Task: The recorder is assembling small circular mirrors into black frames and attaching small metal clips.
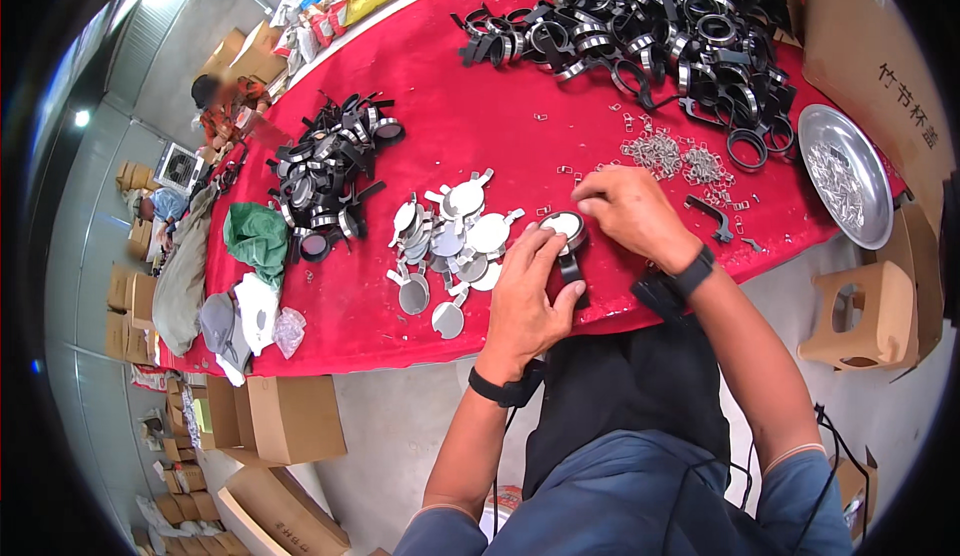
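My left hand (528, 301) is closed around a black ring-shaped lid with a strap-like handle, pressing it on the red tablecloth near the front edge. A pale round disc (563, 225) sits inside its ring. Just to the right, my right hand (637, 213) hovers with thumb and forefinger pinched together; whatever is between them is too small to make out. Left of my left hand lies a pile of flat silvery discs with tabs (470, 236). Small metal clips (655, 154) are heaped beyond my right hand. A loose black handle piece (710, 218) lies beside my right wrist.
Black ring lids (640, 26) are piled at the back, and another heap (325, 171) stands at left. A metal dish of small pins (845, 176) sits at the right edge, near a tan stool (860, 311). Green cloth (257, 239) lies at left. Another person (230, 106) works far left.
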### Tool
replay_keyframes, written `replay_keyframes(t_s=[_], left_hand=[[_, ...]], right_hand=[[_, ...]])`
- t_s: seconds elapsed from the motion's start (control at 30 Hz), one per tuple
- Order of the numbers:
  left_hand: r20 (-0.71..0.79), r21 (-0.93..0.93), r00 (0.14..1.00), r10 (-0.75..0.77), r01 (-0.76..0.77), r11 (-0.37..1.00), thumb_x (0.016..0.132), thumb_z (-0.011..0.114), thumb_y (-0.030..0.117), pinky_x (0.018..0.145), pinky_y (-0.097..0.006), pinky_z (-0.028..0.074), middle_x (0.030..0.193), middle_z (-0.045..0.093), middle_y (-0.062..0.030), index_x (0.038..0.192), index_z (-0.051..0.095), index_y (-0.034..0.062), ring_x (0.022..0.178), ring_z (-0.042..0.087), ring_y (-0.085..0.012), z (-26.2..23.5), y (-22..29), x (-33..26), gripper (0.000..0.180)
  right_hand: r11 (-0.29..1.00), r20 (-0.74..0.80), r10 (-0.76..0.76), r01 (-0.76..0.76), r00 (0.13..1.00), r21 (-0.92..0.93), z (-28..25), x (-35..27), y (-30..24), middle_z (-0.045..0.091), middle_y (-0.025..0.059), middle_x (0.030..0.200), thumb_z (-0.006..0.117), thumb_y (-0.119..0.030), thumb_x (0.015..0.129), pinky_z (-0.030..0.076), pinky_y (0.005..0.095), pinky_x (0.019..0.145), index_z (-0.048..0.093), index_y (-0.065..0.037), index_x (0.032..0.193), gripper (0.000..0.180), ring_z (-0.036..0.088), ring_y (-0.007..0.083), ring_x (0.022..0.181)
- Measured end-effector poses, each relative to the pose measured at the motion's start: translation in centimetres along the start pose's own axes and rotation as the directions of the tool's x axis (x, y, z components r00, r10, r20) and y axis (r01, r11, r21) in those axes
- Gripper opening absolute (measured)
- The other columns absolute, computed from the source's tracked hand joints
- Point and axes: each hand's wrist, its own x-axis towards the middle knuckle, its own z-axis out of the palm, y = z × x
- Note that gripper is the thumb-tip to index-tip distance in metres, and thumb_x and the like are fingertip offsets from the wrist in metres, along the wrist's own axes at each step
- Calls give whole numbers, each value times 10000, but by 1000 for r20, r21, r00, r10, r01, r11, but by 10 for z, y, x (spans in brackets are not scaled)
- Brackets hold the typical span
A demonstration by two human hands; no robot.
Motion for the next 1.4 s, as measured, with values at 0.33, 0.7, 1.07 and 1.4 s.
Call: replay_keyframes(t_s=[0.33, 0.7, 1.07, 1.4], left_hand=[[30, 43, 999, -34, 33, 999, 846, 881, 87, 1196, -506, 532, 1509, 639, -220, 1463, 671, 14, 1444, 618, -441, -2, 7, 4, 655], [-54, -85, 994, -99, 94, 992, 857, 889, 85, 1132, -479, 563, 1477, 655, -244, 1443, 689, 21, 1354, 666, -438, 12, 1, -2, 623], [-43, -67, 996, -72, 69, 995, 922, 867, 209, 1137, -472, 532, 1383, 717, -184, 1388, 758, 39, 1304, 665, -393, 10, -21, 32, 508], [-12, 28, 999, -40, 40, 999, 1040, 765, 146, 1017, -470, 600, 1303, 767, -188, 1312, 819, 58, 1173, 744, -401, 6, -22, 37, 291]], right_hand=[[967, 511, 85, 52, 855, -248, 53, 82, -4, 831, 202, 1005, 800, -54, 823, 634, 524, 901, 869, -88, 1028, 219, 806, 417, 1022], [957, 119, 179, -200, 977, 208, 17, 51, -2, 801, 144, 905, 775, -46, 962, 631, 434, 760, 783, -17, 1074, 116, 798, 279, 843], [885, -36, 294, -258, 955, 388, 6, -40, -23, 821, 84, 1022, 704, 40, 1055, 655, 291, 758, 789, 27, 1138, 119, 788, 126, 869], [949, -202, -314, 299, 928, -101, 20, -36, -14, 785, 121, 955, 790, 76, 911, 626, 395, 787, 801, -28, 1046, 171, 785, 303, 887]])
